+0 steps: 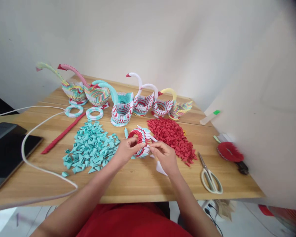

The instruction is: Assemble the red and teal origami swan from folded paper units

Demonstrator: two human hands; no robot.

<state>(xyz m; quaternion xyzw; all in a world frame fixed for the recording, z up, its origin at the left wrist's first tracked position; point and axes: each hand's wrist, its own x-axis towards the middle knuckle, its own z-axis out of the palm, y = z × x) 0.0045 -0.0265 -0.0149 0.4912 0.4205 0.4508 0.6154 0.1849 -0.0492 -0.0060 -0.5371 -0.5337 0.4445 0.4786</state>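
My left hand (127, 149) is closed around the near left edge of a round body of interlocked folded paper pieces (144, 132), red inside with white and turquoise points. It is held tilted above the table. At its right edge, my right hand (165, 155) pinches with thumb and forefinger; what sits between the fingertips is too small to make out. To the left of the held body spreads a pile of turquoise folded paper triangles (90, 146). A pile of red folded paper triangles (174, 138) lies just behind and right of my right hand.
Several paper swans (122, 113) stand along the table's back. Two white and turquoise rings (94, 118), a red paper strip (64, 132) and a black tablet (12, 154) lie left, near a white cable (23, 144). Scissors (209, 176) and a round red brush-like object (230, 151) lie right.
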